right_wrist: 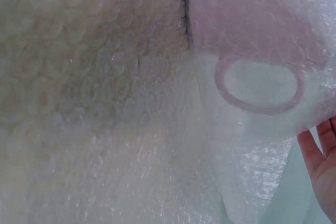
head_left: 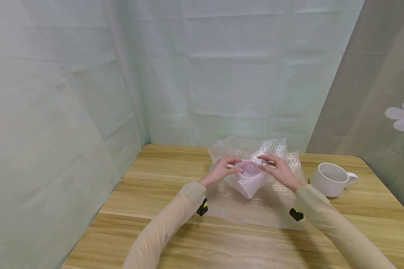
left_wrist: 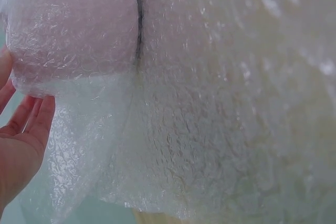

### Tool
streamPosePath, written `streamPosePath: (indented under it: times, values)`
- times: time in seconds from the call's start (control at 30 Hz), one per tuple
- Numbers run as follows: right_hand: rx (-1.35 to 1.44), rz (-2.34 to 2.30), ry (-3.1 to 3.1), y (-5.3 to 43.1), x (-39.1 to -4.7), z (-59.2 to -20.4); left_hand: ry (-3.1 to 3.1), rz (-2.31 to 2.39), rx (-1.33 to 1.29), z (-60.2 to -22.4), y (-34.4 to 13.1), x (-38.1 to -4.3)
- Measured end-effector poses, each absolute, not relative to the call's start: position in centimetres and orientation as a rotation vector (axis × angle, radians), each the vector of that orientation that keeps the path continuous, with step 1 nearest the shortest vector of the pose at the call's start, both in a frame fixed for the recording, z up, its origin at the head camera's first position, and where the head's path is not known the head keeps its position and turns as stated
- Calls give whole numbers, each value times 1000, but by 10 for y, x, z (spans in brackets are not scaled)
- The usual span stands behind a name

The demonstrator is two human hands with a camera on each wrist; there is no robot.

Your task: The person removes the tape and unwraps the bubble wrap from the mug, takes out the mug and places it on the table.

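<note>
A pink mug (head_left: pixel 247 167) stands on a sheet of bubble wrap (head_left: pixel 242 215), with part of the sheet folded up over its near side. Through the plastic, the right wrist view shows the mug's round handle (right_wrist: pixel 265 110). My left hand (head_left: pixel 221 170) grips the wrapped mug's left side, thumb towards me and fingers behind, as the left wrist view also shows. On the opposite side my right hand (head_left: pixel 280 172) holds the wrap between thumb and fingers near the mug's rim. The wrap hides most of the mug's body in the head view.
To the right of my right hand stands a white mug (head_left: pixel 330 181), its handle pointing right. The wooden table (head_left: pixel 148 186) ends against hanging pale cloth (head_left: pixel 235 74) at the back. Loose bubble wrap spreads behind and to the right of the pink mug.
</note>
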State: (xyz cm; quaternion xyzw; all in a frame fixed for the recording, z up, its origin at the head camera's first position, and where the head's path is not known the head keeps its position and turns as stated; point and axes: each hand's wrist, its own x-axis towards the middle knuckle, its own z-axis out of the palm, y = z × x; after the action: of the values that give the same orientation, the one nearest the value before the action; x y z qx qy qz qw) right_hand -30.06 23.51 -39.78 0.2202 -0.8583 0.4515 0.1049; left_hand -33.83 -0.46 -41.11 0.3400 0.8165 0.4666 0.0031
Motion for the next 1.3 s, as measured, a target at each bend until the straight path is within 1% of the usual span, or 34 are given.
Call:
streamPosePath:
  times: [0.17,0.5,0.77,0.93,1.07,1.3]
  values:
    - [625,1312,-2532,238,-292,-390,2567,1458,1056,-411,-6,-338]
    - [542,1353,-2562,253,-284,-389,2514,1499,1004,-409,-8,-336]
    - [547,1361,-2619,257,-259,-372,2507,1510,1007,-408,-7,-334]
    - [547,1368,-2684,277,-263,-383,2511,1502,1010,-408,-7,-334]
    - [640,1361,-2756,294,-267,-391,2503,1513,997,-407,-7,-333]
    - [864,1419,-2935,312,-261,-389,2511,1503,999,-408,-7,-333]
